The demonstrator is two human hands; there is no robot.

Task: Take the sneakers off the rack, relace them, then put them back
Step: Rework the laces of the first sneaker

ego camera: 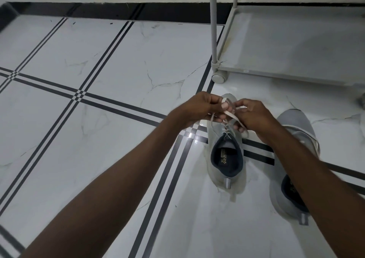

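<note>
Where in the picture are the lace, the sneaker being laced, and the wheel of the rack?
lace (233,117), head view, on the flat strand between the two hands.
sneaker being laced (227,172), head view, on its dark inner lining at the heel.
wheel of the rack (219,78), head view, on its round side.

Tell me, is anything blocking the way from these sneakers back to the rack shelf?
Nothing visible. The rack's bottom shelf looks bare, and only open floor lies between it and the sneaker being laced.

R sneaker partly behind forearm; rack cut off top/right, maybe.
</note>
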